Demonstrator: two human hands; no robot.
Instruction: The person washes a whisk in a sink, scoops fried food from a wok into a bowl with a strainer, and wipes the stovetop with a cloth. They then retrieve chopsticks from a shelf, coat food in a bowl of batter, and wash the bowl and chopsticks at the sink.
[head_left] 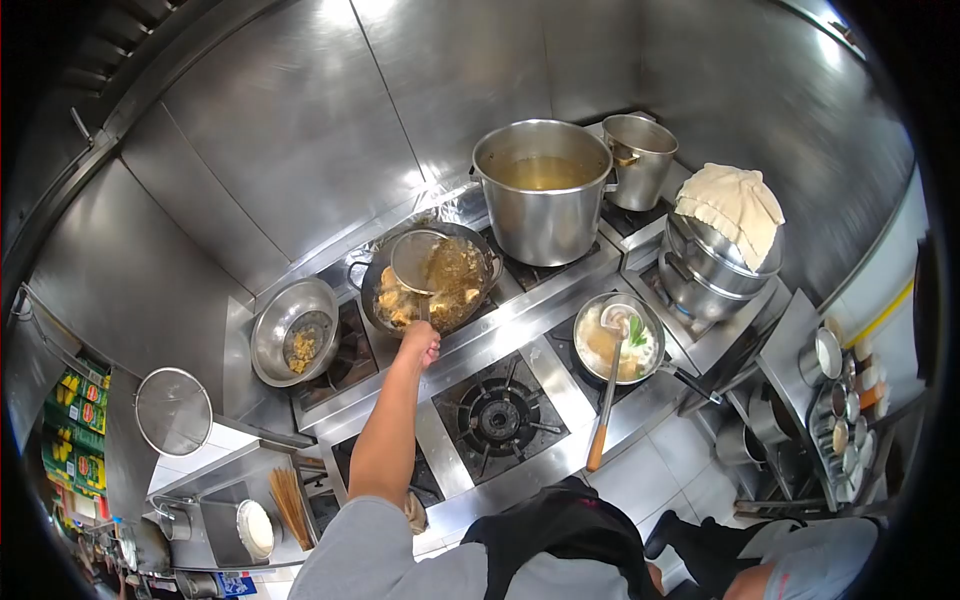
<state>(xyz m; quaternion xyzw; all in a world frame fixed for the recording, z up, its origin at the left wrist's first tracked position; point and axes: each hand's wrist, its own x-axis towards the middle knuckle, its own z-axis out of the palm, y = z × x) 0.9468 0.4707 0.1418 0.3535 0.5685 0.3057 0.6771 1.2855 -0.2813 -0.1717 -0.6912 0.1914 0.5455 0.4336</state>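
My left hand (pixel 421 343) is closed around the handle of a round mesh skimmer (pixel 415 258). The skimmer's head is over the wok (pixel 369 318), overlapping its far left part. Golden-brown pieces of food (pixel 396 297) lie in bubbling oil (pixel 452 268) below and beside the mesh. Left of the wok, a steel bowl (pixel 268 335) has small yellowish bits of food (pixel 302 349) at its bottom. My right hand is out of view; a sliver of skin shows at the bottom edge, but whose it is I cannot tell.
A large stockpot (pixel 548 225) of yellowish liquid stands behind. A pan (pixel 652 372) holds pale food, green leaves and a wooden-handled ladle (pixel 605 415). A cloth (pixel 735 207) covers a lidded steel pot (pixel 706 287). One bare burner (pixel 499 417) is near me. A person (pixel 825 560) is at lower right.
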